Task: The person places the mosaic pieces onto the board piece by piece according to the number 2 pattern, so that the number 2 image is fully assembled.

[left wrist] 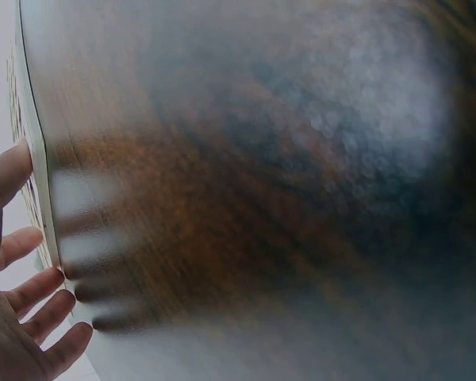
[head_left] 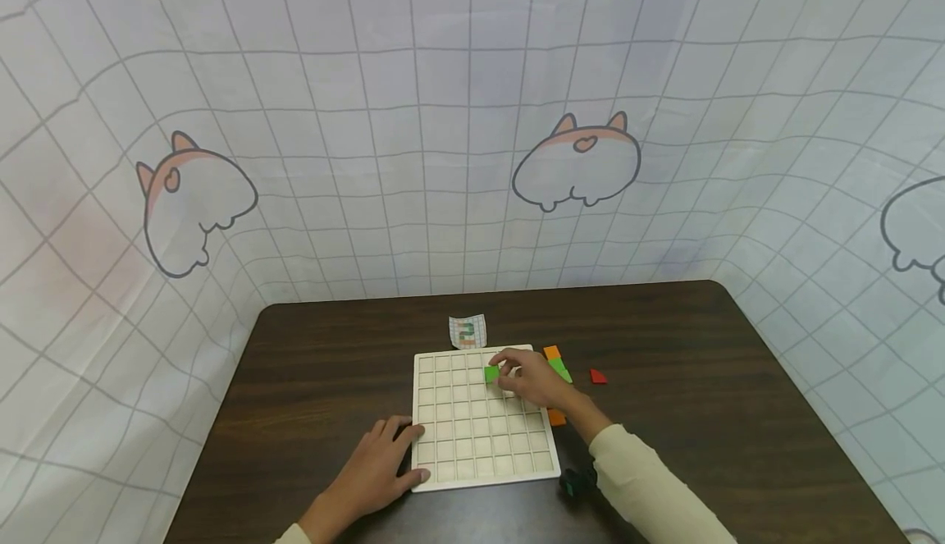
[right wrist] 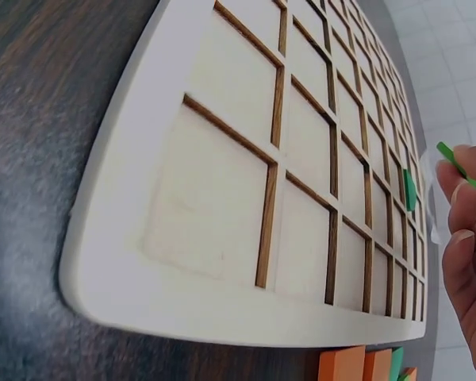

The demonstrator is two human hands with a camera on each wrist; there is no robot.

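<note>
A cream gridded board (head_left: 463,473) lies on the dark wooden table. My right hand (head_left: 533,377) is over its far right part, and in the right wrist view thumb and fingertips pinch a thin green tile (right wrist: 452,160). Another green tile (right wrist: 410,190) sits on the board beneath that hand. From the head, green (head_left: 490,373) shows by the fingertips. My left hand (head_left: 372,468) rests at the board's near left edge, thumb on the rim. The left wrist view shows its fingers (left wrist: 35,291) spread along the board's side.
A small paper with a printed green and orange figure (head_left: 467,332) lies behind the board. Orange (head_left: 552,353) and green pieces (head_left: 559,369) line its right side, partly behind my forearm. Farther right is a red piece (head_left: 598,377). A patterned white curtain (head_left: 443,158) surrounds the table.
</note>
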